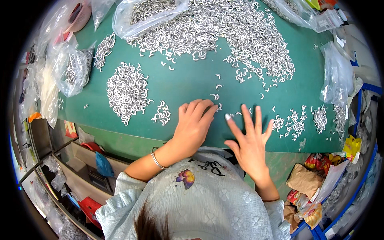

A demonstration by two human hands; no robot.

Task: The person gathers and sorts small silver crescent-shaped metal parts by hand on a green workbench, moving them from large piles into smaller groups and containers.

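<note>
Small silver crescent-shaped metal pieces lie in piles across the green table. My left hand (195, 125), a bangle on its wrist, is bent over the tabletop near the front edge. Its fingers are curled together beside a few loose crescent pieces (215, 97); whatever is between the fingertips is hidden. My right hand (251, 140) lies to its right with fingers spread, its tips close to a few scattered pieces. A small cluster (161, 113) sits left of my left hand, and a loose group (296, 123) sits right of my right hand.
A large heap (256, 44) covers the far part of the green table (184, 82). A medium pile (127, 92) lies at the left. Clear plastic bags (74, 72) stand at the left edge, and another bag (337, 74) lies at the right. An open drawer (114, 158) is below left.
</note>
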